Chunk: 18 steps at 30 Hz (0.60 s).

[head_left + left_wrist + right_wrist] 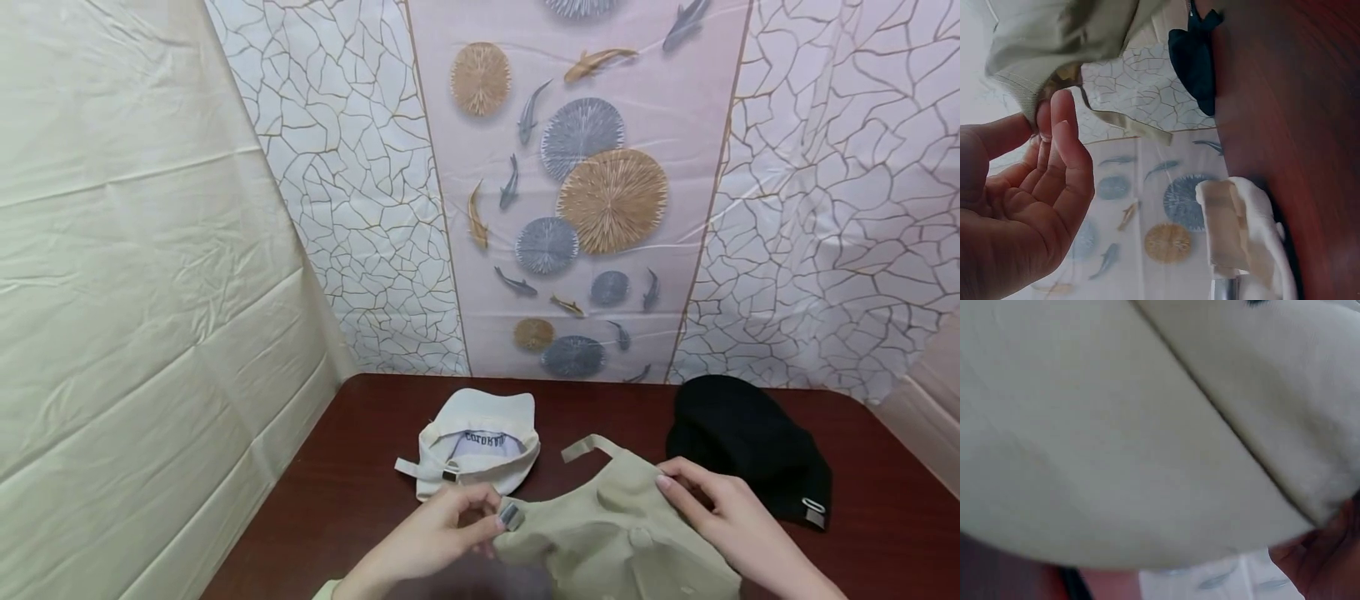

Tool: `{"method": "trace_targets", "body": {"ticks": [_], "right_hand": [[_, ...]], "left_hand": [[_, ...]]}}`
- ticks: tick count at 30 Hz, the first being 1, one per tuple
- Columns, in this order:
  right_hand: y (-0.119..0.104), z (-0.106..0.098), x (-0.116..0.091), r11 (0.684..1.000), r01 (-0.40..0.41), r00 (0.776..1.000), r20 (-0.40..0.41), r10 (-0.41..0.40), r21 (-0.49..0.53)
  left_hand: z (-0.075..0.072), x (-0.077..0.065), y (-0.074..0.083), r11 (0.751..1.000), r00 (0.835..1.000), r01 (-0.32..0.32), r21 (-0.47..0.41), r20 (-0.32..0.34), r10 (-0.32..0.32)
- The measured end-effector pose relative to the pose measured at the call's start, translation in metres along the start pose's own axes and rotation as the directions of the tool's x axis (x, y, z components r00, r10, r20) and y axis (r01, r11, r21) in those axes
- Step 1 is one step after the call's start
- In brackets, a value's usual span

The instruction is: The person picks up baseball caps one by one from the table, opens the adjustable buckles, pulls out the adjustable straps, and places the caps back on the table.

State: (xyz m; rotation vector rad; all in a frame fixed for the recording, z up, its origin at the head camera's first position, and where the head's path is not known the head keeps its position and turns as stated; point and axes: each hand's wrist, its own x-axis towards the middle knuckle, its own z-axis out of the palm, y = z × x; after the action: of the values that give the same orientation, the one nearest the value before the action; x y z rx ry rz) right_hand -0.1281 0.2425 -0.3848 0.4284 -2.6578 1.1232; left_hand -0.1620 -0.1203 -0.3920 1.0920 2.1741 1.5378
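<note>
Khaki cloth cap, held up off the table between two hands, near edge of the table. Its back is undone: strap sticks out free at one side, metal buckle at the other, the two apart.

Left hand: thumb and forefinger pinched together on the cap's edge at the buckle, other fingers loosely bent. Right hand: thumb lies on the cap's side and fingers go behind, cloth gripped between them. Right wrist view blurred; the pale curve filling it is probably the cap's brim, fingertips at its corner.

White cap just beyond the left hand, hollow side facing the wearer; inside it, dark lettering reads upside down. White strap pokes out left. Black cap beyond the right hand, crown up, with a small metal clasp at its near end.

Surface: dark red-brown, rounded far corners. Behind it, a patterned cloth: gold crackle lines, pink centre panel with fish and round discs. Cream sheet, creased, along the left side.
</note>
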Motion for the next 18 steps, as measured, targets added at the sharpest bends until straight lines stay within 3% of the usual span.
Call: {"method": "trace_targets", "body": {"ticks": [6,11,18], "right_hand": [[0.02,0.015,0.005,0.996,-0.021,0.984,0.176,0.005,0.09],[0.034,0.028,0.009,0.986,-0.044,0.947,0.322,-0.009,0.158],[0.048,0.043,0.009,0.98,-0.072,0.894,0.447,-0.018,0.183]], "left_hand": [[0.004,-0.007,-0.012,0.999,0.998,0.046,0.029,0.043,-0.047],[0.007,-0.018,-0.026,0.993,0.991,0.107,0.043,0.078,-0.11],[0.009,-0.023,-0.037,0.973,0.979,0.147,0.177,0.117,-0.169]]}}
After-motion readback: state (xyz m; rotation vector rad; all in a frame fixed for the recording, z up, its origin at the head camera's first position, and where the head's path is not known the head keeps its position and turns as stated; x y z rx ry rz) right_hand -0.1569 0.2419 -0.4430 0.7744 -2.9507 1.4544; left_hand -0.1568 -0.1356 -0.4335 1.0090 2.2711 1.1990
